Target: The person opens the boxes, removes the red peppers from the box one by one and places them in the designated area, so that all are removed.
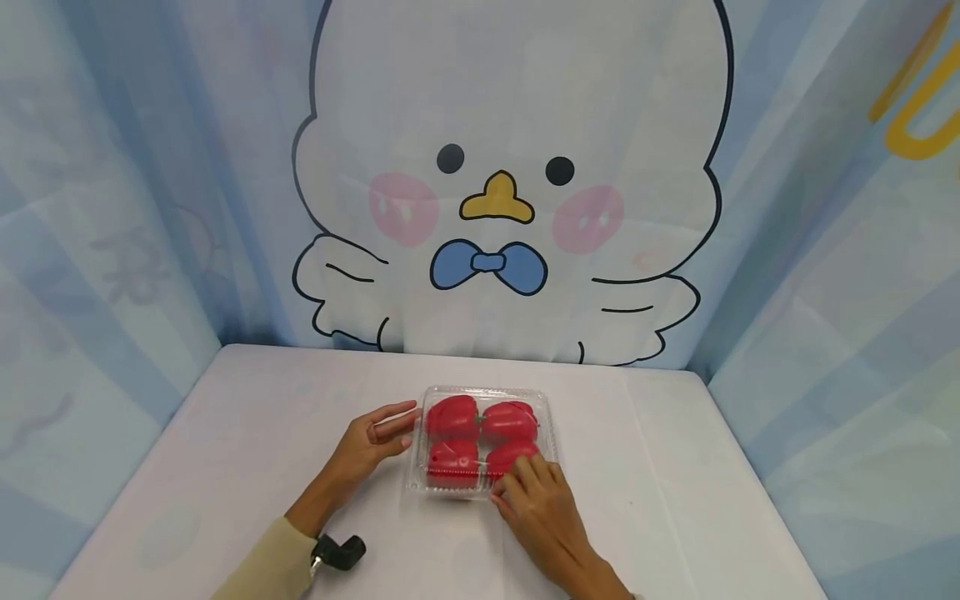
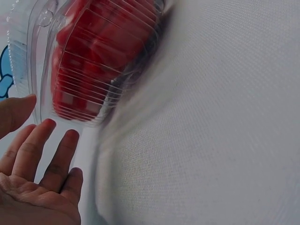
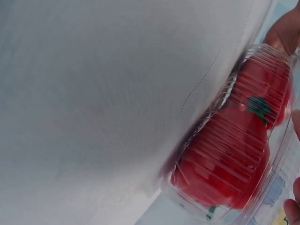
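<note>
A clear plastic clamshell box with several red vegetables inside sits on the white table. Green stems show on the vegetables in the right wrist view; whether they are tomatoes or peppers is hard to tell. Beside the box's left side is my left hand, its fingers nearly straight, palm toward the box. In the left wrist view the fingertips hover close to the ribbed wall. My right hand has curled fingers over the front right corner, thumb and fingers pinching the rim.
White cloth covers the table. At the back hangs a curtain printed with a cartoon bird, and light blue curtains enclose both sides. A black wrist mount sticks out by the left sleeve.
</note>
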Demonstrator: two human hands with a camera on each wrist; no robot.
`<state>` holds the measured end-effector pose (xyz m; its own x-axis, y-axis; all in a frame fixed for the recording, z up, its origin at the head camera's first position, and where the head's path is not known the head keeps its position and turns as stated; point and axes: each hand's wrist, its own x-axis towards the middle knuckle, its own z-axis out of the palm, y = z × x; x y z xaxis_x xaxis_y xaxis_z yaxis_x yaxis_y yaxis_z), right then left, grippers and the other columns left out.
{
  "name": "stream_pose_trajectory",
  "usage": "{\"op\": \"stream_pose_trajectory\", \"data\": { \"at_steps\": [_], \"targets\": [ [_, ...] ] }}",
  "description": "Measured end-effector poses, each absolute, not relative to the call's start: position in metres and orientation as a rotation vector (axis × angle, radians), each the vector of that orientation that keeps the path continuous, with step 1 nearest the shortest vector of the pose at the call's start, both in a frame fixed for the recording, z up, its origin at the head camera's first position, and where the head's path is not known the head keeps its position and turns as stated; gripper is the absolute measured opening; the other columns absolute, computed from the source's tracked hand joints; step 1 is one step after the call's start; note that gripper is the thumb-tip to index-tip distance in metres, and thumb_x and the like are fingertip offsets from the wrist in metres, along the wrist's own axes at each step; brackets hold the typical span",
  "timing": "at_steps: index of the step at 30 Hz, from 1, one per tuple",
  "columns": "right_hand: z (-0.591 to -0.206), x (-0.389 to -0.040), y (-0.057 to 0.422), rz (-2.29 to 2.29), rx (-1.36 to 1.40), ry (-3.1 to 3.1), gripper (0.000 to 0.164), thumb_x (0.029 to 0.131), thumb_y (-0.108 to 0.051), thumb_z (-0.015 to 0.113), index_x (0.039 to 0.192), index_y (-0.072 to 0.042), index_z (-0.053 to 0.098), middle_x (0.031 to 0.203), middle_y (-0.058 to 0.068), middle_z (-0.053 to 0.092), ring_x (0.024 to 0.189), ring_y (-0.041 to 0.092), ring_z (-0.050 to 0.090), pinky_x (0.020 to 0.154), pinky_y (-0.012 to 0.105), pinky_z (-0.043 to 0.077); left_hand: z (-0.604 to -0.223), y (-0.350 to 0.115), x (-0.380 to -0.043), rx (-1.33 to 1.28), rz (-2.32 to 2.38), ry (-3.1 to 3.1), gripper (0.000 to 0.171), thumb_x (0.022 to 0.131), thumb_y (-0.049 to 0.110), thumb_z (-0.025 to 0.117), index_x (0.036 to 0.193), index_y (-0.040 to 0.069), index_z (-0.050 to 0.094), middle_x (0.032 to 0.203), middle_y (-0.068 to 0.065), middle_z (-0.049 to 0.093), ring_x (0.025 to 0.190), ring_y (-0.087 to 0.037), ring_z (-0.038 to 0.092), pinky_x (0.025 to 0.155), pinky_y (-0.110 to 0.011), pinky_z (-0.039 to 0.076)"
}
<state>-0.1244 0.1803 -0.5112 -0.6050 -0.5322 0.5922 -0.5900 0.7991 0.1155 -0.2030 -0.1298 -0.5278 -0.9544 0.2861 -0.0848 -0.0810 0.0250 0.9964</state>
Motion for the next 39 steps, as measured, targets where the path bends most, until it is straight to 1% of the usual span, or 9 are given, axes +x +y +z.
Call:
{"op": "stream_pose_trajectory", "data": {
  "at_steps": [4,7,9,11,17,22,34,36,39],
  "targets": [
    [-0.507,-0.123,0.18,0.042,0.835,-2.358,0.027,0.084,-0.032,0.09,0.094,-0.019,0.068,0.089,-0.004,0.051,0.087,0.013,0.05,0.077,0.027,0.042,-0.527,-0.129,-0.202,0.215,2.019,2.044,0.063,0.1,0.014,0.074,0.158,0.016,0.05,0.157,-0.008,0.059,0.152,-0.029,0.05,0.113,-0.027,0.053],
    [-0.504,-0.122,0.181,0.024,0.838,-2.337,0.02,0.103,-0.035,0.067,0.095,-0.017,0.067,0.089,-0.002,0.051,0.087,0.014,0.05,0.076,0.028,0.041,-0.524,-0.128,-0.199,0.21,2.013,2.055,0.063,0.099,0.014,0.075,0.157,0.014,0.051,0.157,-0.01,0.059,0.151,-0.031,0.051,0.113,-0.03,0.054],
    [-0.503,-0.122,0.181,0.014,0.839,-2.32,0.032,0.112,-0.038,0.048,0.095,-0.016,0.066,0.089,-0.002,0.05,0.087,0.015,0.05,0.076,0.028,0.041,-0.522,-0.126,-0.197,0.21,2.003,2.069,0.063,0.098,0.013,0.075,0.157,0.012,0.051,0.157,-0.012,0.058,0.15,-0.033,0.052,0.113,-0.032,0.055],
    [-0.502,-0.122,0.181,0.039,0.847,-2.295,0.048,0.115,-0.04,0.029,0.094,-0.015,0.065,0.089,-0.001,0.051,0.087,0.016,0.049,0.076,0.029,0.041,-0.52,-0.125,-0.196,0.207,1.993,2.083,0.062,0.098,0.012,0.075,0.156,0.011,0.053,0.157,-0.013,0.059,0.15,-0.034,0.053,0.113,-0.033,0.055],
    [-0.499,-0.124,0.18,0.086,0.846,-2.277,0.044,0.115,-0.038,0.034,0.094,-0.014,0.064,0.089,-0.001,0.052,0.088,0.018,0.049,0.076,0.029,0.04,-0.518,-0.12,-0.194,0.189,1.967,2.13,0.059,0.096,0.013,0.077,0.152,0.012,0.057,0.155,-0.014,0.06,0.147,-0.036,0.055,0.112,-0.039,0.057],
    [-0.499,-0.126,0.18,0.076,0.835,-2.301,0.048,0.115,-0.04,0.03,0.094,-0.015,0.064,0.09,0.0,0.052,0.088,0.018,0.049,0.077,0.03,0.042,-0.519,-0.117,-0.195,0.19,1.958,2.17,0.058,0.094,0.014,0.079,0.149,0.011,0.059,0.154,-0.015,0.061,0.146,-0.038,0.056,0.11,-0.045,0.059],
    [-0.495,-0.13,0.181,0.083,0.826,-2.302,0.046,0.114,-0.041,0.032,0.093,-0.016,0.064,0.09,-0.001,0.053,0.088,0.017,0.049,0.076,0.03,0.041,-0.523,-0.112,-0.197,0.166,1.951,2.231,0.057,0.09,0.007,0.078,0.145,0.012,0.062,0.15,-0.017,0.065,0.142,-0.04,0.06,0.109,-0.047,0.059],
    [-0.493,-0.13,0.181,0.074,0.823,-2.308,0.04,0.113,-0.04,0.04,0.093,-0.015,0.064,0.09,0.0,0.053,0.088,0.018,0.049,0.076,0.03,0.041,-0.523,-0.111,-0.198,0.15,1.947,2.248,0.057,0.089,0.007,0.079,0.144,0.012,0.063,0.149,-0.016,0.065,0.142,-0.04,0.06,0.108,-0.048,0.059],
    [-0.49,-0.129,0.181,0.065,0.82,-2.31,0.023,0.102,-0.035,0.068,0.094,-0.013,0.064,0.091,0.001,0.053,0.088,0.018,0.049,0.076,0.031,0.042,-0.523,-0.11,-0.197,0.135,1.941,2.27,0.057,0.088,0.008,0.081,0.142,0.013,0.064,0.149,-0.016,0.066,0.141,-0.041,0.06,0.107,-0.049,0.06]
  ]
}}
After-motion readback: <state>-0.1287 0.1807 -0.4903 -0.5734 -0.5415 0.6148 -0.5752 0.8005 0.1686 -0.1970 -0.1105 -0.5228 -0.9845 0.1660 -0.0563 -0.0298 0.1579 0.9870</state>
